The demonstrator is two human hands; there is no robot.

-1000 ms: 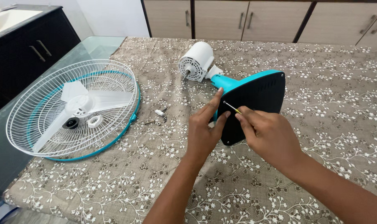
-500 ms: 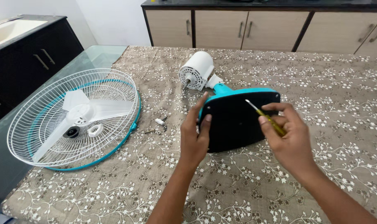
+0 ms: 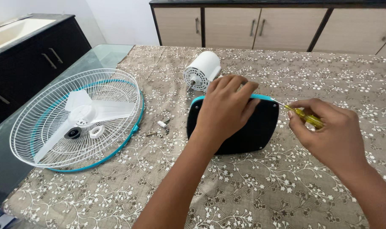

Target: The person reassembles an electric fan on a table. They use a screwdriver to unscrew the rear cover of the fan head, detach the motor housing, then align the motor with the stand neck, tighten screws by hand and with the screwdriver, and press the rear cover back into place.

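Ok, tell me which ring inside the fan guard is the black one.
The black ring, nearer the guard's left edge; the white ring lies just right of it.
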